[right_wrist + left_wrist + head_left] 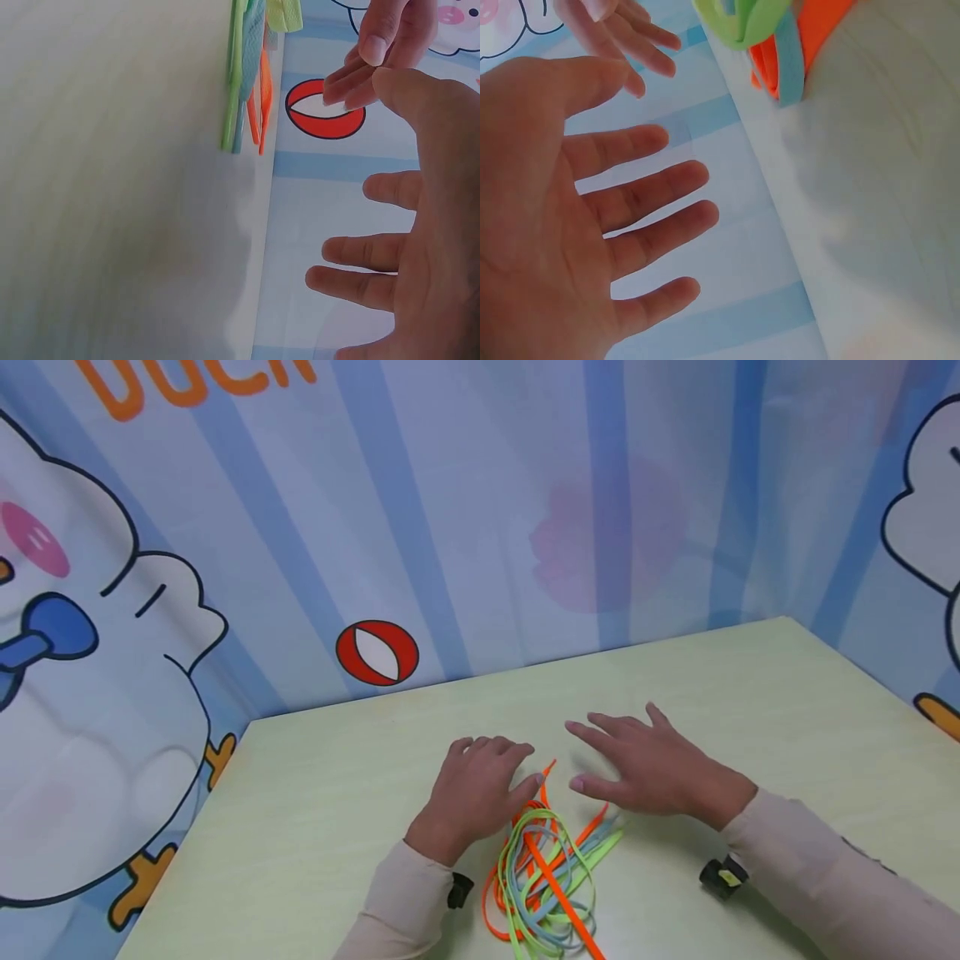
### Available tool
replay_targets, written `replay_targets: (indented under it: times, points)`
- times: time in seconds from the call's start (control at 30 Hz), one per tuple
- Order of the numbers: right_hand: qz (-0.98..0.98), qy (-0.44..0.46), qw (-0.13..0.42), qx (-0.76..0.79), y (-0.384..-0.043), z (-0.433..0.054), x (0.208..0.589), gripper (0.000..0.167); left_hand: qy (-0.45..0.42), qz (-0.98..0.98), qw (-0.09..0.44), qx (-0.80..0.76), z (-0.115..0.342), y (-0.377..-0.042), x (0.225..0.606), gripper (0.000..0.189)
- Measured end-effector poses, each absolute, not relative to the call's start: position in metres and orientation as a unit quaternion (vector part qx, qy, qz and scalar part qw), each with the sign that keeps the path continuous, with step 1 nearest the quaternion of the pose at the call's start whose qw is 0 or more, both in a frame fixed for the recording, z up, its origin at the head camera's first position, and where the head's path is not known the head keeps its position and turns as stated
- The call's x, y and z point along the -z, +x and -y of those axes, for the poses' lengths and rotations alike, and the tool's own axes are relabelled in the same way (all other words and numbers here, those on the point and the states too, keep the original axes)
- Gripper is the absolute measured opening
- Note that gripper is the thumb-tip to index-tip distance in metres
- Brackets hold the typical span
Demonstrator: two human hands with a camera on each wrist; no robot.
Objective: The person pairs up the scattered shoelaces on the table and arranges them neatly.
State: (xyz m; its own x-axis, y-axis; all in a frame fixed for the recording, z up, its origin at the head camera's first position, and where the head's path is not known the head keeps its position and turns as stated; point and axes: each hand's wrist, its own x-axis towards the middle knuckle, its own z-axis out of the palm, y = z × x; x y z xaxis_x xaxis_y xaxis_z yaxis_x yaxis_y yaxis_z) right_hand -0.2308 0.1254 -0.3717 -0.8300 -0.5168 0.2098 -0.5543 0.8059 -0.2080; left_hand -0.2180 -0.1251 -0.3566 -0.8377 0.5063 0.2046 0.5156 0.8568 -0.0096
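A loose tangle of flat shoelaces [551,881] in orange, lime green and grey-blue lies on the table, between and in front of both hands. My left hand [480,785] hovers at the tangle's upper left, palm down, its thumb overlapping an orange lace end in the head view. To the right of the laces, my right hand [648,764] is held over the table with fingers spread. Both wrist views show straight, parted fingers with nothing in them. The laces [251,75] hang into the top of the right wrist view, apart from the fingers.
The pale wooden table [337,793] meets a blue striped backdrop [480,527] at its far edge. Cartoon ducks and a red ball [377,652] are printed on it. Each wrist wears a small black camera mount [723,877].
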Motion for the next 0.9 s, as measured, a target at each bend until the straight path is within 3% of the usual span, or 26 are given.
replay_targets:
  times: [0.43,0.9]
  points:
    - [0.925,0.345,0.102,-0.125,-0.226,-0.114,0.375,0.053,-0.329,0.943,0.053,0.019,0.114,-0.21,0.362,0.028]
    - [0.914,0.374,0.085,-0.129,-0.223,-0.108,0.38,0.05,-0.349,0.936,0.029,0.018,0.113,-0.211,0.365,0.013]
